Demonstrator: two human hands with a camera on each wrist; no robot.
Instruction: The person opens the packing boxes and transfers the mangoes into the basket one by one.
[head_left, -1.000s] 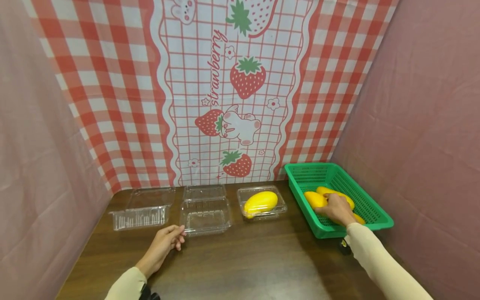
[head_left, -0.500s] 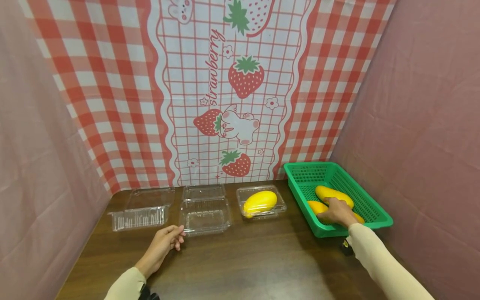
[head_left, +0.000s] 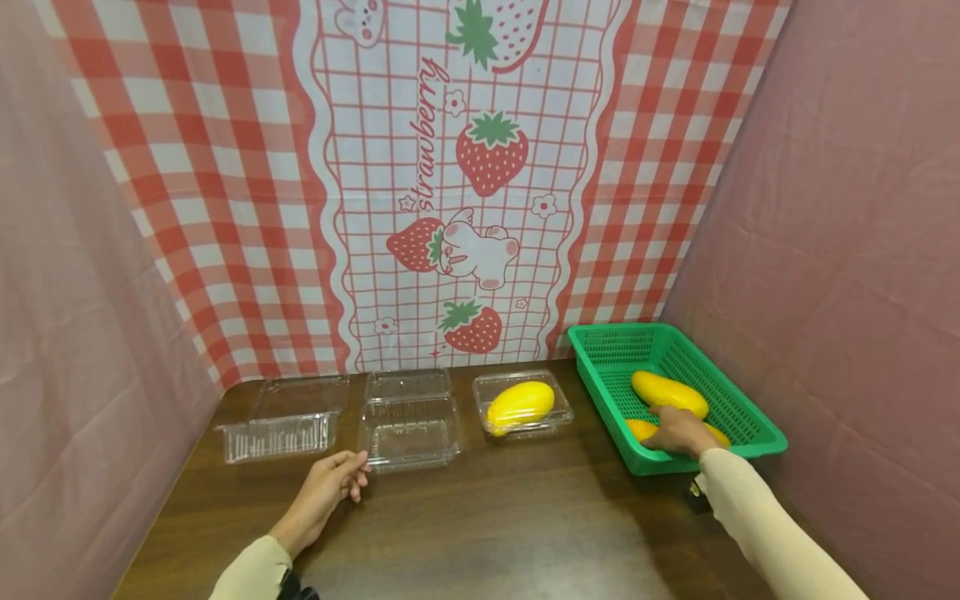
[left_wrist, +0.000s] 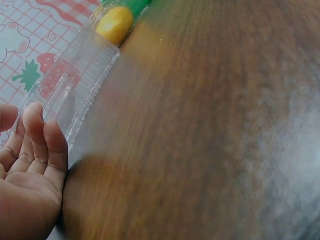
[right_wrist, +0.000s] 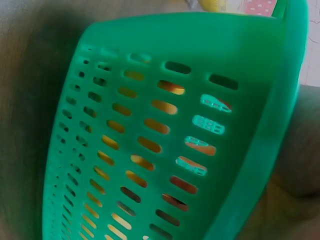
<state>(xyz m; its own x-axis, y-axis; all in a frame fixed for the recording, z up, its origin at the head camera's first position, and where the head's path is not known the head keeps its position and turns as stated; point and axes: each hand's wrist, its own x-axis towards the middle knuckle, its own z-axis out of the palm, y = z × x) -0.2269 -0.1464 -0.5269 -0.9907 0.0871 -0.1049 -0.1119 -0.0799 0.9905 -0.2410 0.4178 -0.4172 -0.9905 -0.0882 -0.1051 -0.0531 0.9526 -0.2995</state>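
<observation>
In the head view my right hand (head_left: 681, 432) reaches into the green basket (head_left: 600, 392), thumb and fingers round a yellow mango (head_left: 641, 429) at its near side. The palm hides much of that fruit. Beyond the fingers lies another mango (head_left: 670, 394), and a further yellow piece (head_left: 717, 435) shows beside the wrist. My left hand (head_left: 332, 487) rests on the table with loosely curled fingers, tips right at the front corner of an open clear plastic container (head_left: 411, 458). In the left wrist view its fingers (left_wrist: 56, 142) hold nothing.
A clear container (head_left: 564, 417) with a mango (head_left: 521, 407) inside stands left of the basket. Another open clear container (head_left: 279, 437) sits at the far left. Checked cloth (head_left: 495, 267) hangs behind the table. The basket wall (right_wrist: 150, 45) fills much of the right wrist view.
My right hand has shifted toward the near side of the basket, and the mango at its fingers has moved nearer with it. The left hand stays put.
</observation>
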